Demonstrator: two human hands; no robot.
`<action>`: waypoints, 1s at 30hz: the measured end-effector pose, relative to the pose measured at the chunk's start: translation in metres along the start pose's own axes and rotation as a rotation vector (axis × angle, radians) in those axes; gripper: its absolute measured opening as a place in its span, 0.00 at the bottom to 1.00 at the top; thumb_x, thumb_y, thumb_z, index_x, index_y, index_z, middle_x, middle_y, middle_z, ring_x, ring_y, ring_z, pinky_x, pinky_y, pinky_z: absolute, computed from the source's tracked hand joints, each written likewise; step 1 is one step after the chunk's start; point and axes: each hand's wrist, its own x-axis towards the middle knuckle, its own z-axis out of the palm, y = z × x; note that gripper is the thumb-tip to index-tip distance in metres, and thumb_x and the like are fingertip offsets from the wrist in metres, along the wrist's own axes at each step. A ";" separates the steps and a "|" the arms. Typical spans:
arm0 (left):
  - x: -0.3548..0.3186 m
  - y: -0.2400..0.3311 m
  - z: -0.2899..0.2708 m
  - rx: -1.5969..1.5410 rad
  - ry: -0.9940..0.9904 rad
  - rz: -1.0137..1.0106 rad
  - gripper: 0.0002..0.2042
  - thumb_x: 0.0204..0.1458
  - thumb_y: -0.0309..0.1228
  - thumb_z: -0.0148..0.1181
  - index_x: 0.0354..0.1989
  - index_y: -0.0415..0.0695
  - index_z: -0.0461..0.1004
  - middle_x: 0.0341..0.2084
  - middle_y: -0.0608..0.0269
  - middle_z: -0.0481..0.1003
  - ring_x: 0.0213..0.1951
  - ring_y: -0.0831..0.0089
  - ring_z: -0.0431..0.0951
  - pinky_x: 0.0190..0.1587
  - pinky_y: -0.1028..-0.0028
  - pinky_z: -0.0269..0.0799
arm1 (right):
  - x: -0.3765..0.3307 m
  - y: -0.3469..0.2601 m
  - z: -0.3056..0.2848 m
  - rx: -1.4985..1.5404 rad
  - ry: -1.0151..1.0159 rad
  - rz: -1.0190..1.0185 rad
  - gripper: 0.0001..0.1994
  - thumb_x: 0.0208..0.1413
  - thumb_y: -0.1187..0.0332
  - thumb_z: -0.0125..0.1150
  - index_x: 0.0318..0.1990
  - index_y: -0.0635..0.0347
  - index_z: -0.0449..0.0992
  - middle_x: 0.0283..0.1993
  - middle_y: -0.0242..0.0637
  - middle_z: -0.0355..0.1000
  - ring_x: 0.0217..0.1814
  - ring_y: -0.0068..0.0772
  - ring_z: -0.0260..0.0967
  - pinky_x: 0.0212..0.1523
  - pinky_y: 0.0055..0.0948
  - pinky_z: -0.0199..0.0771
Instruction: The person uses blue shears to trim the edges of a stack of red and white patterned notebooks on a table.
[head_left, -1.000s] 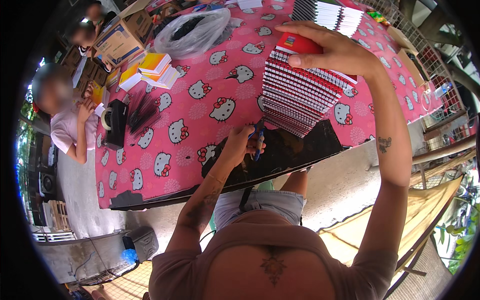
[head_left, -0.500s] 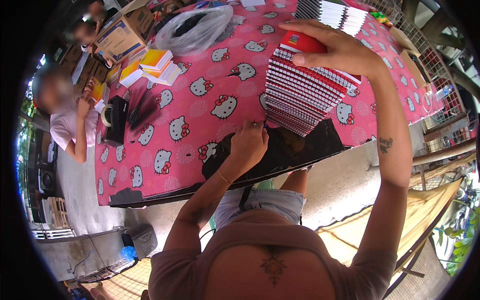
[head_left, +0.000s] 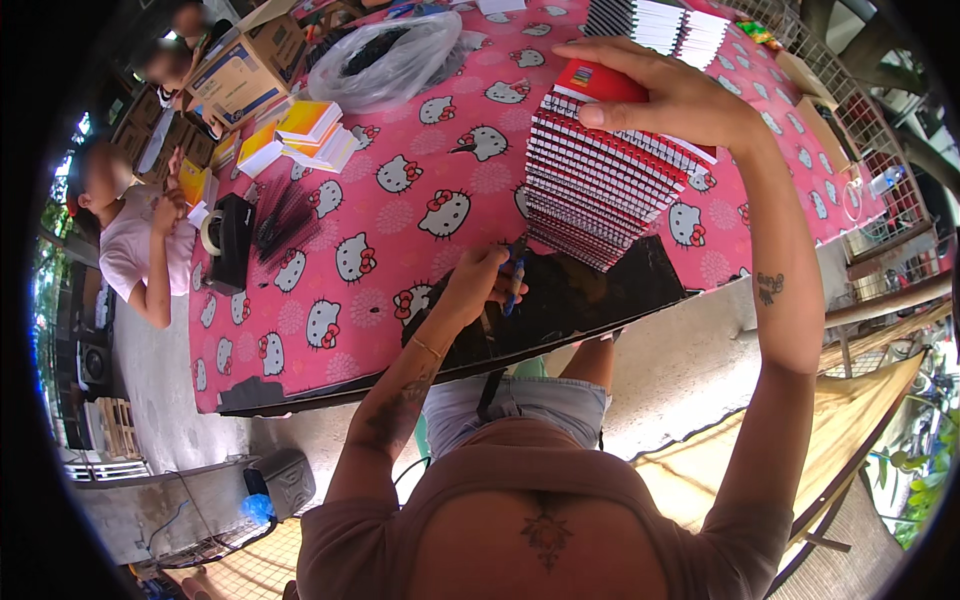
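A tall stack of spiral-bound notebooks with red covers stands on the table before me, its coil edges facing me. My right hand spans the top of the stack, fingers across the upper cover and thumb at its left edge. Low at the stack's left corner, my left hand grips blue-handled pliers. Their dark tip points up, close to the lowest coils. Exactly what the tip touches is too small to tell. Under the stack's near end lies a worn black patch at the table edge.
The table has a pink patterned cover. On its left are a black tape dispenser, loose black coils and yellow-white books. Farther back lie a plastic bag and cardboard box. A co-worker is at left.
My left hand has turned and drawn slightly left, so the blue pliers now show plainly. My right hand stays on the stack. The co-worker's hands have come together.
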 end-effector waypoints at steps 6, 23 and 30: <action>-0.003 0.010 0.005 1.209 0.143 0.583 0.12 0.57 0.34 0.48 0.35 0.37 0.72 0.23 0.50 0.74 0.24 0.55 0.77 0.27 0.64 0.73 | 0.000 -0.002 0.000 -0.008 -0.006 0.014 0.35 0.51 0.41 0.58 0.65 0.46 0.62 0.65 0.42 0.59 0.67 0.43 0.56 0.64 0.33 0.56; 0.007 0.003 -0.012 0.013 -0.089 -0.088 0.15 0.59 0.36 0.45 0.43 0.34 0.67 0.32 0.52 0.74 0.31 0.60 0.80 0.32 0.63 0.79 | 0.000 0.002 0.002 0.005 -0.001 0.025 0.35 0.51 0.40 0.58 0.65 0.45 0.62 0.66 0.42 0.57 0.68 0.43 0.55 0.65 0.35 0.55; 0.008 0.019 -0.006 0.499 -0.042 -0.053 0.14 0.59 0.35 0.46 0.37 0.34 0.69 0.29 0.51 0.75 0.28 0.60 0.79 0.29 0.64 0.76 | -0.001 0.000 0.002 0.010 -0.001 0.020 0.35 0.51 0.40 0.57 0.64 0.45 0.62 0.66 0.42 0.57 0.68 0.44 0.55 0.65 0.35 0.55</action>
